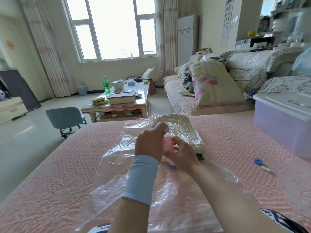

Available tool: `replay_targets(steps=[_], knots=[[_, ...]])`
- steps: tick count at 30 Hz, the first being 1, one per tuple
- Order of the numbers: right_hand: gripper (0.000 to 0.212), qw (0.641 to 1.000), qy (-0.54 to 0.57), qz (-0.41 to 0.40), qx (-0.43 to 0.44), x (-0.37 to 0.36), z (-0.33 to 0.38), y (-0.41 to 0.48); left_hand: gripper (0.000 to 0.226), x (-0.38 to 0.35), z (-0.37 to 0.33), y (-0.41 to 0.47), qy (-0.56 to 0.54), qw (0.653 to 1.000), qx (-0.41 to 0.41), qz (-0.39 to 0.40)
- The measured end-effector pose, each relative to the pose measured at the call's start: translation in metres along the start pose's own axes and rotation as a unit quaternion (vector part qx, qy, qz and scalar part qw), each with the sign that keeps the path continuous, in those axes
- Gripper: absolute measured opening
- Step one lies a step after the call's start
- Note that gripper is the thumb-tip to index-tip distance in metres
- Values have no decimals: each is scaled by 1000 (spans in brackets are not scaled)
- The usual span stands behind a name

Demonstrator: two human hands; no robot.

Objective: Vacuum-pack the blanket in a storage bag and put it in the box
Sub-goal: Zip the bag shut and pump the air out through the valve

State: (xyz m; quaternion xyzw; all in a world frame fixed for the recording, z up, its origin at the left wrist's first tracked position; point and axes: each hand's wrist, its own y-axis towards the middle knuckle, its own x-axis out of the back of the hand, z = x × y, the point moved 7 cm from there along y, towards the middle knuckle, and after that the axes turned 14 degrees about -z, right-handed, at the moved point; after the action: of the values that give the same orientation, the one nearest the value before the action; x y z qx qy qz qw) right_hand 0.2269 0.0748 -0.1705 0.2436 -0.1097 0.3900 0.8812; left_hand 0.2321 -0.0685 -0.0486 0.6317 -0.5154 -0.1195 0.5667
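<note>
A clear plastic storage bag (117, 167) lies flat on the pink bedspread (50, 174). Inside its far end sits the cream blanket (181, 130), wrinkled tight under the plastic. Both hands meet over the bag's middle around a pink hand pump (168, 145). My left hand (151, 142) curls round the pump's upper part, and my right hand (183, 155) grips its lower part. A bit of blue shows under the pump. The storage box (282, 125), translucent purple with a white lid, stands on the bed at the right.
A blue valve cap (258, 161) and a small white clip (265, 169) lie on the bedspread right of the bag. Beyond the bed are a coffee table (117, 105) with a green bottle, a grey stool (65, 118) and a sofa piled with bedding (213, 84).
</note>
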Motion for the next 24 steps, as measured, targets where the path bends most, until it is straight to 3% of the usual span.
replay_targets(steps=[3, 7, 9, 14, 16, 19, 24], knots=[[44, 1000, -3, 8, 5, -1, -1, 1, 22, 49, -15, 20, -38, 987, -66, -143], [41, 1000, -18, 12, 5, -1, 1, 2, 20, 75, -22, 28, -69, 966, -51, -245], [40, 1000, -22, 13, 10, -2, 2, 2, 15, 58, -17, 23, -70, 970, -38, -231], [45, 1000, -24, 8, 5, -1, 2, 3, 13, -31, 18, -17, -63, 996, 49, 47], [44, 999, -40, 9, 19, -1, 5, 2, 12, -42, 21, -24, -40, 993, 54, 96], [45, 999, -37, 7, 19, 0, 4, 2, 13, -20, 11, -9, -1, 999, 15, 52], [45, 999, -32, 18, 20, -1, 2, 4, 23, 58, -12, 26, -40, 986, -69, -148]])
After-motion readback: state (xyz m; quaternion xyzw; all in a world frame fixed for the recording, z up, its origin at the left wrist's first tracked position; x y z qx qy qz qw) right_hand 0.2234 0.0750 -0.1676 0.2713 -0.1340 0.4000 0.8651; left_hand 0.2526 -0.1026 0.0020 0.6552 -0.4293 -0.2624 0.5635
